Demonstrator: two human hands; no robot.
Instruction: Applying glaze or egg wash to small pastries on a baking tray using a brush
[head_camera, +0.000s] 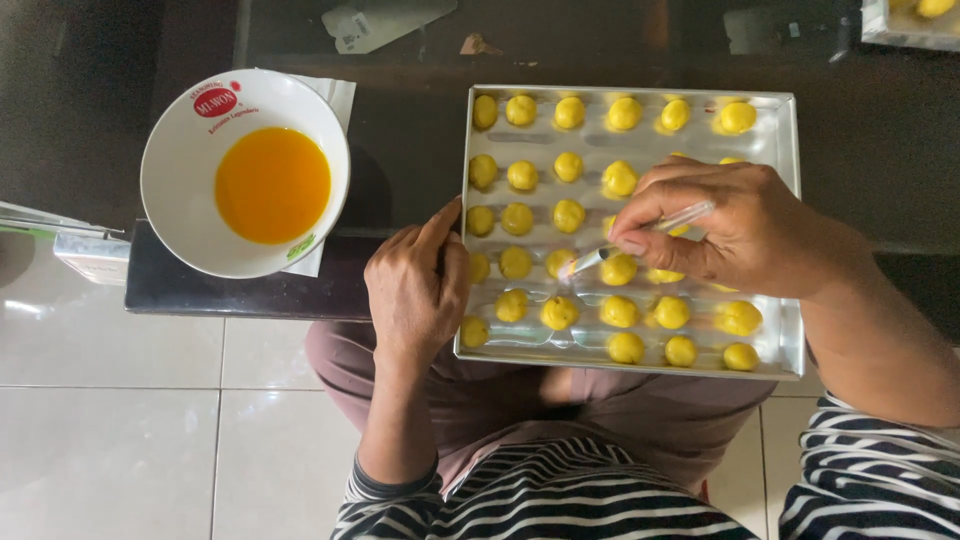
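Pinching a clear-handled brush (650, 228), the right hand (740, 230) touches glossy yellow dough balls (560, 312); the left hand (415, 285) grips the tray (790, 350).

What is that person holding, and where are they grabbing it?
The right hand pinches a small clear-handled brush along its handle's upper half. The left hand grips the metal tray's left edge.
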